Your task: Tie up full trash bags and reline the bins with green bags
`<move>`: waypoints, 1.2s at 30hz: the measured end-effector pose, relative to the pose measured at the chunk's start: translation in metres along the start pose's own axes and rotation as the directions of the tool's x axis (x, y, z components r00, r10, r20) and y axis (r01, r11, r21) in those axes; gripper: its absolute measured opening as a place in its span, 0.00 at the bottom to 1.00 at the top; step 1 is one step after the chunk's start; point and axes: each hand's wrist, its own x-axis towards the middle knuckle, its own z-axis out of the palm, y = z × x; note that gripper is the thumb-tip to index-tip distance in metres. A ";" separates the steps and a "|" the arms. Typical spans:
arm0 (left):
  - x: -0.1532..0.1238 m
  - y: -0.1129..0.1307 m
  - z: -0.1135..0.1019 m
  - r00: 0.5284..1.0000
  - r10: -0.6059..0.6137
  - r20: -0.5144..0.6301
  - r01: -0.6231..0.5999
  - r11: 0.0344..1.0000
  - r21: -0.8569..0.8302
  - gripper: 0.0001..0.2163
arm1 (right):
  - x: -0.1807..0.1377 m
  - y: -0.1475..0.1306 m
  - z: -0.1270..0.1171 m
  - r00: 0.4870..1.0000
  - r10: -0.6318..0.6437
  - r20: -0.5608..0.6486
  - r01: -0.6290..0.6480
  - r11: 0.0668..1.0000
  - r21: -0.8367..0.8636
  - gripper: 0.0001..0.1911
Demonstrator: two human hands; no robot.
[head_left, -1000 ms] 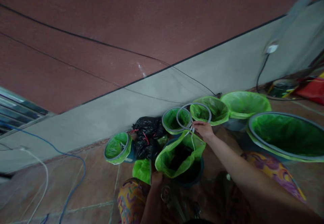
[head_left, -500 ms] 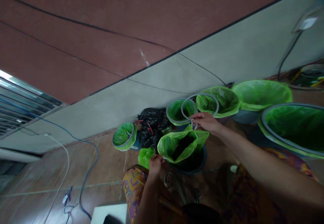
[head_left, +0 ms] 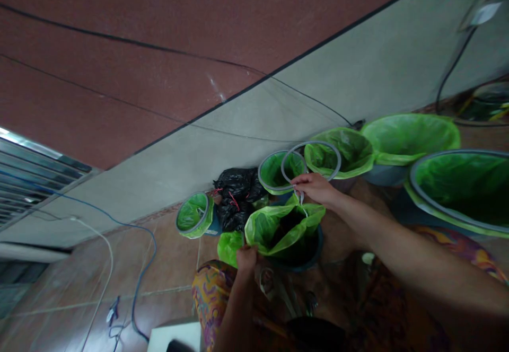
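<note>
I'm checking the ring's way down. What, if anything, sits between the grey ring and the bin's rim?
Nothing solid shows. The right hand holds the ring above the bin, whose bag the left hand grips.

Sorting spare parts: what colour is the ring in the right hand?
Grey; the ring, held by the right hand, shows in the head view.

right hand [head_left: 316,187] holds a grey ring [head_left: 310,160] above a green-lined bucket [head_left: 284,230]; left hand [head_left: 247,257] pinches the green liner's near edge.
</note>
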 end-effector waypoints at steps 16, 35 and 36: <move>-0.022 0.057 -0.045 0.990 -0.111 0.082 0.134 0.912 -0.388 0.09 | -0.013 -0.024 0.002 0.997 -0.076 0.005 0.067 0.904 0.423 0.16; -0.048 0.091 -0.035 0.955 0.210 0.209 -0.058 0.825 -0.563 0.16 | -0.068 0.016 0.099 0.802 -0.227 0.553 0.391 0.899 -0.197 0.34; -0.051 0.094 -0.035 0.950 0.222 0.219 -0.063 0.825 -0.561 0.16 | -0.072 0.020 0.105 0.792 -0.236 0.563 0.393 0.903 -0.174 0.31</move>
